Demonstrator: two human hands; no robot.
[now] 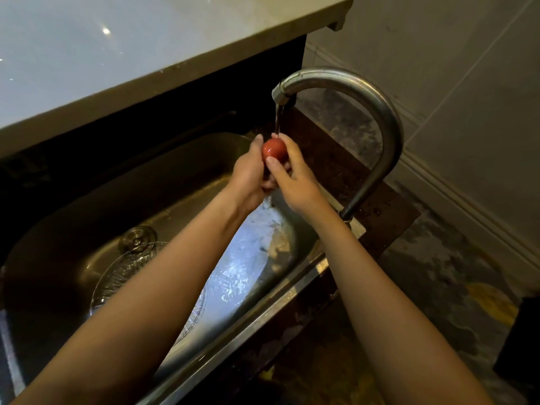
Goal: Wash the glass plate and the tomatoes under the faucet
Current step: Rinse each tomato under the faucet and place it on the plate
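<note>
Together, left hand (249,173), right hand (295,182) gripping tomato (274,149), under running faucet (336,78)

1. A pale, glossy countertop (117,54) fills the far left, with a small bright spot of light (106,31) reflected in it.
2. Below its edge, the cabinet front (248,83) lies in deep shadow.
3. A steel sink (87,194) sits near and left, set in a dark brown speckled ledge (336,159).
4. On the right, a grey tiled wall (467,68) meets a skirting board (467,209).
5. The floor (438,258) is mottled grey, with a yellowish patch (491,302), perhaps a stain.
6. A dark object (520,346) stands at the near right edge.
</note>
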